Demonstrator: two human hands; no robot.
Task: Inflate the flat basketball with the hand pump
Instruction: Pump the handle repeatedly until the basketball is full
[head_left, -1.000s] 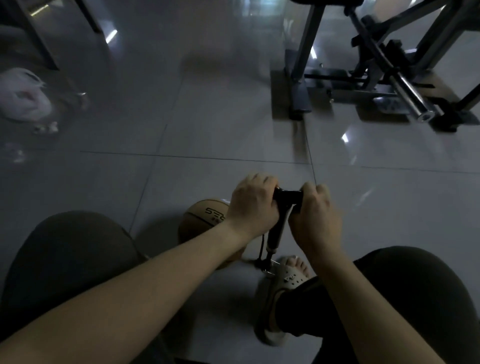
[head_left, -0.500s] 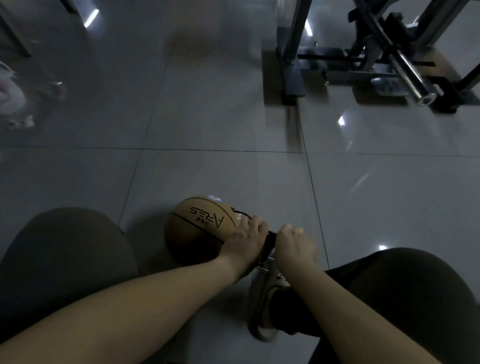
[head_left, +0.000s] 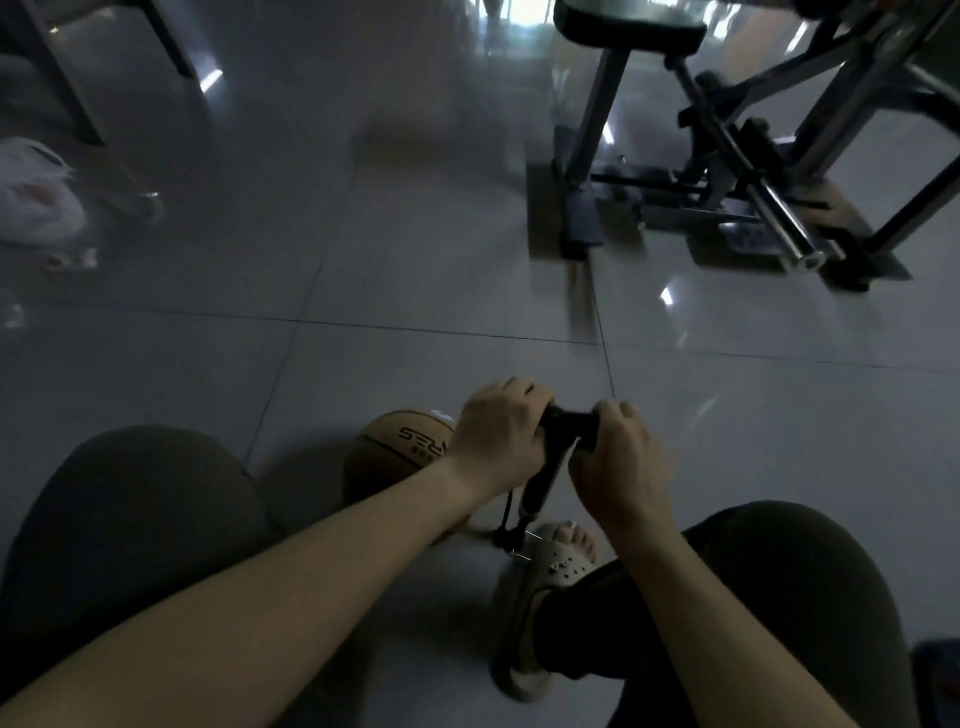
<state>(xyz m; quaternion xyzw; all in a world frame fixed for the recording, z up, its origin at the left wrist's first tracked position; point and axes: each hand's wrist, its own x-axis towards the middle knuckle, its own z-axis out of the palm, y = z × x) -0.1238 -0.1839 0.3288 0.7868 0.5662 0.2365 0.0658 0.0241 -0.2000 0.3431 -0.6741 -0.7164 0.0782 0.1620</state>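
Observation:
A tan basketball (head_left: 395, 452) with dark lettering rests on the grey tiled floor between my knees, partly hidden by my left forearm. A black hand pump (head_left: 543, 483) stands upright just right of it, its T-handle raised high. My left hand (head_left: 498, 436) grips the left end of the handle and my right hand (head_left: 618, 462) grips the right end. The pump's metal foot bar (head_left: 519, 551) lies at the floor beside my sandalled right foot (head_left: 550, 582). A thin black hose (head_left: 506, 512) runs down from the pump; its end at the ball is hidden.
A metal exercise machine (head_left: 727, 171) with a padded seat and a chrome bar stands at the back right. A white plastic bag (head_left: 36, 197) lies at the far left beside dark furniture legs (head_left: 78, 104). My knees frame the bottom of the view.
Half a second ago the handle was pushed down low by the ball; both hands have now pulled it back up to its raised position, as it was one second ago.

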